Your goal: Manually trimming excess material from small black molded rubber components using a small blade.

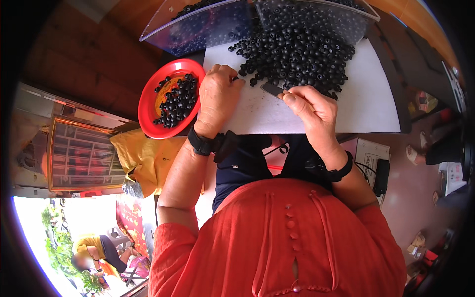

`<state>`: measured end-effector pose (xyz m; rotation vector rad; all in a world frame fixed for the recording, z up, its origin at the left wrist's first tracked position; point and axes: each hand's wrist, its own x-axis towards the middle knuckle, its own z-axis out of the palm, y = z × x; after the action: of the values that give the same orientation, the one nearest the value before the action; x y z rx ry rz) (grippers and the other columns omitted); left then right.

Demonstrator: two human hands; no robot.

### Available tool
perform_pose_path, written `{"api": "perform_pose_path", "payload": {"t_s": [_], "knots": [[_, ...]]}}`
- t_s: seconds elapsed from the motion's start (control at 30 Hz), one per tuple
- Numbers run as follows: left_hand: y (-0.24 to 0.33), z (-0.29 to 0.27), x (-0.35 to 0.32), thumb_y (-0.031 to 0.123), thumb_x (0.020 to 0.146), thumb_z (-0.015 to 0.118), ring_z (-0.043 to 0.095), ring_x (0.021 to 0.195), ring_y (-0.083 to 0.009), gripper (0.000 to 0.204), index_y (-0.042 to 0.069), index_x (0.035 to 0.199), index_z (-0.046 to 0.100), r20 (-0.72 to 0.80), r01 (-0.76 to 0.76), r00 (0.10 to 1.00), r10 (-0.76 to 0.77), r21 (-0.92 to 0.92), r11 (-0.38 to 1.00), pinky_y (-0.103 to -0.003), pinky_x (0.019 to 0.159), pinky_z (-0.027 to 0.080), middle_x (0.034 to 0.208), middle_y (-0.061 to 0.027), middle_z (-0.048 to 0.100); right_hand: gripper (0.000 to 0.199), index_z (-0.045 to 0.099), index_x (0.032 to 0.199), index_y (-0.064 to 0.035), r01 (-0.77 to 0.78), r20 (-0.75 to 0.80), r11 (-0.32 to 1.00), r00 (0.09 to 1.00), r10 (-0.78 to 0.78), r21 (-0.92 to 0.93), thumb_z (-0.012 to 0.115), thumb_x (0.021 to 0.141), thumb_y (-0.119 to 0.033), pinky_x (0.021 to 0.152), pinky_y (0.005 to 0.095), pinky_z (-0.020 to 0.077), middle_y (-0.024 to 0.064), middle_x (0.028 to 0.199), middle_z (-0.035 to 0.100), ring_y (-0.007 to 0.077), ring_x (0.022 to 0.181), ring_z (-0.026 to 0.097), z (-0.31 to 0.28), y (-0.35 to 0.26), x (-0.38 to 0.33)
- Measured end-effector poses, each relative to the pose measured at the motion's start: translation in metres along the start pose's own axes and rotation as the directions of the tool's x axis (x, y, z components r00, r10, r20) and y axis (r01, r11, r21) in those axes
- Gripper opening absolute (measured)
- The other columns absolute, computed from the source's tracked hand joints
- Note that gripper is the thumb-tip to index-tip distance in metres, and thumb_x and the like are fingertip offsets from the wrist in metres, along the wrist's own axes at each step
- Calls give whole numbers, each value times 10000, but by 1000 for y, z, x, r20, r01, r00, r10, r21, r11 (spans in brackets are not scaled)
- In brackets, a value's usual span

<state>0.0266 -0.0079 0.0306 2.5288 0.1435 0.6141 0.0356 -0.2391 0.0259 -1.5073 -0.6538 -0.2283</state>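
My left hand [216, 96] is closed at the left side of a white board [368, 106], its fingertips pinching a small round black piece [235, 78], mostly hidden by the fingers. In my right hand [316, 111] is a short knife [271, 89] with a dark, flat blade, pointing left toward the piece but apart from it. Beyond both hands spreads a heap of small round black pieces [302, 54], some showing a hole. More such pieces lie in a red plate [146, 101] just left of my left hand.
A clear plastic bin [208, 29] at the far edge is filled with black pieces that spill onto the board. Yellow cloth or sacking [143, 153] lies left of my forearm. A white box [371, 156] stands at right, below the board. Another person [96, 252] sits far lower left.
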Motion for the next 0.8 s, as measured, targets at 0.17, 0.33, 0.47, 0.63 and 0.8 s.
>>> {"api": "perform_pose_path", "payload": {"t_s": [0.17,0.33,0.47,0.63,0.8], "knots": [[2,-17,-11,-3,763,672,644,944,-358,161,31,909,732,90,-28,995,44,-176,984,-415,803,525,950,-158,673,180,734,931,23,23,-31,999,999,-22,32,755,968,-152,596,207,477,40,789,740,44,675,618,-1,5,0],[9,-34,-35,-49,770,655,644,845,-308,191,33,923,736,39,-159,984,173,-243,957,-402,727,534,868,-121,649,181,748,931,9,30,-24,1000,999,-30,3,765,959,-168,565,218,436,8,722,675,43,621,549,-1,6,-2],[18,-29,-40,44,823,732,646,773,-286,102,2,916,720,-71,18,997,-32,-197,980,-396,711,532,851,-134,641,192,744,930,15,30,-22,1000,999,-30,-4,769,957,-174,564,216,431,11,720,671,42,622,548,0,1,-2],[6,-11,-30,120,817,781,642,753,-290,157,-3,867,698,-84,-28,996,24,-51,998,-419,693,520,844,-135,637,190,742,928,13,3,6,999,1000,-3,-44,765,958,-173,563,218,432,16,713,664,44,623,555,0,-3,-1],[1,-21,-29,65,777,782,644,795,-290,154,1,894,704,17,-169,985,174,-167,971,-414,709,521,859,-122,642,164,734,947,27,8,45,997,999,-4,-80,741,972,-135,613,208,457,33,789,708,51,685,595,-3,-1,-2]]}}
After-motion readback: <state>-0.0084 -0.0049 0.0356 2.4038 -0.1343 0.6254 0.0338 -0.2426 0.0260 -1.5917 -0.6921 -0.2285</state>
